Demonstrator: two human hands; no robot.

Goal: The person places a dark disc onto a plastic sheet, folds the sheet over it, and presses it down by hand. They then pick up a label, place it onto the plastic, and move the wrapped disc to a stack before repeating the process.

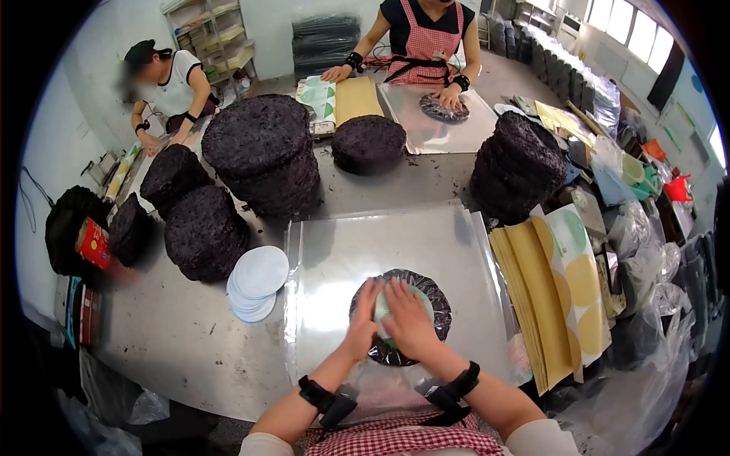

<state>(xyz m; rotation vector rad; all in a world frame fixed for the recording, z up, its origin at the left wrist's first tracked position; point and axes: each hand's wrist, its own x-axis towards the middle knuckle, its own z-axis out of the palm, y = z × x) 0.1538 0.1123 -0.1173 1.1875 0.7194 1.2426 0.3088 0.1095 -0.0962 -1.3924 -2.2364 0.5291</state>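
Observation:
A flat, dark round cake (pixel 439 301) wrapped in clear film lies on the stack of clear plastic sheets (pixel 327 266) in front of me. On its top is a round pale green label (pixel 428 304), partly covered by my hands. My left hand (pixel 365 323) rests on the left part of the cake, its fingers stretched forward. Beside it, my right hand (pixel 407 318) lies flat over the label with the fingers extended. The two hands are close together, and neither grips anything. Both wrists wear black bands.
White round discs (pixel 258 273) lie left of the sheets. Dark round stacks (pixel 262 156) stand behind, with another (pixel 517 167) at right. Brown and printed paper (pixel 536 296) lies right. Across the table, a co-worker's hand (pixel 450 96) touches a wrapped cake; another person (pixel 171 91) works at left.

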